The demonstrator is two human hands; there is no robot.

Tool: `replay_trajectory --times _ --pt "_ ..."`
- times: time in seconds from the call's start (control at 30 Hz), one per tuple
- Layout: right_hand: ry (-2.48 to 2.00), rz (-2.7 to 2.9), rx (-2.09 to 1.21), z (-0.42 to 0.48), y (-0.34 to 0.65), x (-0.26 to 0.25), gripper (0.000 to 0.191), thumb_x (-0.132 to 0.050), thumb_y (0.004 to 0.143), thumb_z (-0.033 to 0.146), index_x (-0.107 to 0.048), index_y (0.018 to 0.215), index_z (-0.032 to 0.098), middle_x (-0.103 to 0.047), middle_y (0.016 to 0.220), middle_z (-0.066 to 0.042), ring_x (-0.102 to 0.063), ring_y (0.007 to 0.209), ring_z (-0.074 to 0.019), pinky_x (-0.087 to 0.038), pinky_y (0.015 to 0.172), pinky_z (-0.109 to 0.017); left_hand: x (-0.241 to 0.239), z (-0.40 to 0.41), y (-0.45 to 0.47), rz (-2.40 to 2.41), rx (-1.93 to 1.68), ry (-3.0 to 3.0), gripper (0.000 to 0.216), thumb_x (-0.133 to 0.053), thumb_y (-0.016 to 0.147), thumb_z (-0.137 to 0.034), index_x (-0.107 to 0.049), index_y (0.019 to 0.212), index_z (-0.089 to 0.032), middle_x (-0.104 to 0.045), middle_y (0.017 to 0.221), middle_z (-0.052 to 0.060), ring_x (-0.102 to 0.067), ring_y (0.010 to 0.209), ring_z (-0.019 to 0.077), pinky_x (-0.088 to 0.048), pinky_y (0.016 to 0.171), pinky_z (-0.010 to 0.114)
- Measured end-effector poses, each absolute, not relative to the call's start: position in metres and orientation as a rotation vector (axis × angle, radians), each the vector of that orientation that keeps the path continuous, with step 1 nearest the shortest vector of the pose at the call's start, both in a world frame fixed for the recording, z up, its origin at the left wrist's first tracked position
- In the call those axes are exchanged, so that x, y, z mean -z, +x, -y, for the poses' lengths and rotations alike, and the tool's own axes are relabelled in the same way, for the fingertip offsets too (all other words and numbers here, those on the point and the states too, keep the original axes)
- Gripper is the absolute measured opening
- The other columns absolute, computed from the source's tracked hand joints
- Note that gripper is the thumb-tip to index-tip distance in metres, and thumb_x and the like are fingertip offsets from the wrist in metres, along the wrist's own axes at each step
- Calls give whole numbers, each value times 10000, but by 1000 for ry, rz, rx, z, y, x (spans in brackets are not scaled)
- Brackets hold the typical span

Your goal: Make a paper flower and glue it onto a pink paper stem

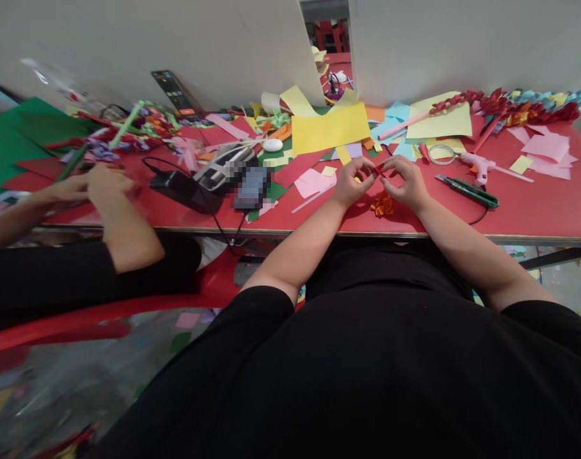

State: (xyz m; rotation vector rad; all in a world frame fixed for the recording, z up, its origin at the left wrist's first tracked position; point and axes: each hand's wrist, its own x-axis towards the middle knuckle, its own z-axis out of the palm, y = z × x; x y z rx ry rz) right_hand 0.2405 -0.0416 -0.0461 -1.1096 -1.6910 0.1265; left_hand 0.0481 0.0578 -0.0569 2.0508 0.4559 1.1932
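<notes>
My left hand (352, 182) and my right hand (408, 182) meet over the red table (534, 210), fingers pinched together. Between the fingertips is a small red paper piece (379, 169). Just below the hands, on the table, lies a small orange folded paper flower (382, 204). A pink paper scrap (312, 183) lies just left of my left hand.
Another person's hands (87, 188) work at the left. A black charger (183, 189), a grey device (223, 167) and a phone (251, 187) lie left of centre. Yellow sheet (329, 127), tape ring (442, 154), glue gun (481, 164), green cutter (467, 190), paper flowers (510, 105) fill the far side.
</notes>
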Motion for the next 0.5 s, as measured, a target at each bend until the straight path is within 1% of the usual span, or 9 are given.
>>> replay_trajectory --times 0.1,0.2,0.3,0.4,0.43,0.5 --pt "-1090 1691 -125 42 241 46 189 -766 868 220 -772 1042 294 -799 1193 -85 -739 1135 -327 -659 913 -499 57 -58 48 -469 -1187 2050 336 -794 981 -588 -749 1016 -257 -803 1056 77 -709 890 182 -549 754 329" --pt "-1074 1687 -99 42 242 47 196 -766 870 225 -759 1050 302 -801 1175 -74 -740 1116 -319 -656 899 -494 57 -58 49 -467 -1182 2046 356 -782 990 -612 -754 1025 -259 -799 1056 81 -711 884 182 -550 748 330" --pt "-1070 1645 -73 41 243 50 268 -780 875 241 -741 1131 311 -798 1129 -64 -747 1054 -305 -657 887 -492 57 -59 48 -433 -1194 2059 342 -777 1003 -602 -758 1033 -262 -798 1066 84 -710 886 185 -550 751 337" --pt "-1103 1610 -83 40 243 52 378 -805 877 280 -726 1245 314 -792 1137 -66 -750 1047 -307 -658 894 -494 56 -58 47 -425 -1181 2092 321 -780 1011 -591 -763 1048 -273 -801 1092 80 -713 901 192 -553 762 349" --pt "-1114 1615 -82 40 243 52 384 -810 876 293 -731 1251 314 -792 1133 -69 -748 1050 -310 -655 891 -491 56 -57 46 -429 -1173 2100 320 -777 1014 -593 -765 1055 -276 -801 1094 79 -713 902 193 -552 764 352" --pt "-1126 1632 -73 40 243 51 315 -810 882 317 -756 1192 306 -794 1094 -72 -740 1027 -309 -644 873 -479 56 -56 47 -418 -1169 2108 331 -771 1018 -604 -768 1065 -277 -794 1088 80 -706 890 194 -548 757 355"
